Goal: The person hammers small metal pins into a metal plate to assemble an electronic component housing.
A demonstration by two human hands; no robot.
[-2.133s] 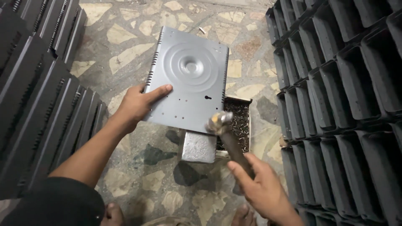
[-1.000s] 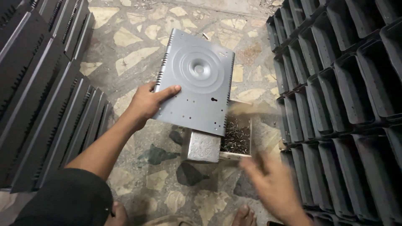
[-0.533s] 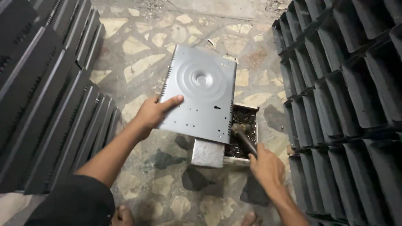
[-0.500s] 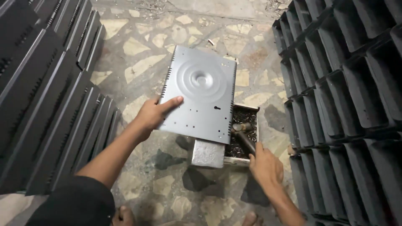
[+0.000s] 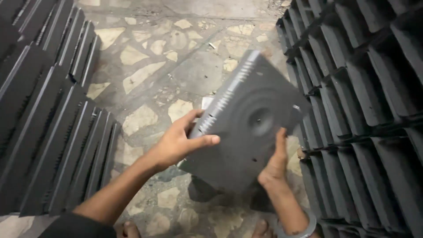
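A: Starting at the left, rows of dark grey stamped sheet-metal panels (image 5: 53, 128) are standing on edge, leaning against one another on the mottled stone-chip floor (image 5: 145, 75).

B: And the left hand (image 5: 178, 143) is gripping the grey square sheet-metal plate with a round embossed dish at its centre (image 5: 246, 128) — thumb lying across the face, fingers curling behind the slotted left edge, pinching it.

A: The plate is hanging tilted in the air above the floor, between both hands. The right hand (image 5: 275, 165) is pressing a flat palm and straight fingers against its lower right face.

B: It's looking thin, stiff and fairly light, but those cut edges are probably sharp. Holding by opposite edges seems the safest bet.

A: Far right, more dark grey nested metal panels (image 5: 365, 101) are stacking up.
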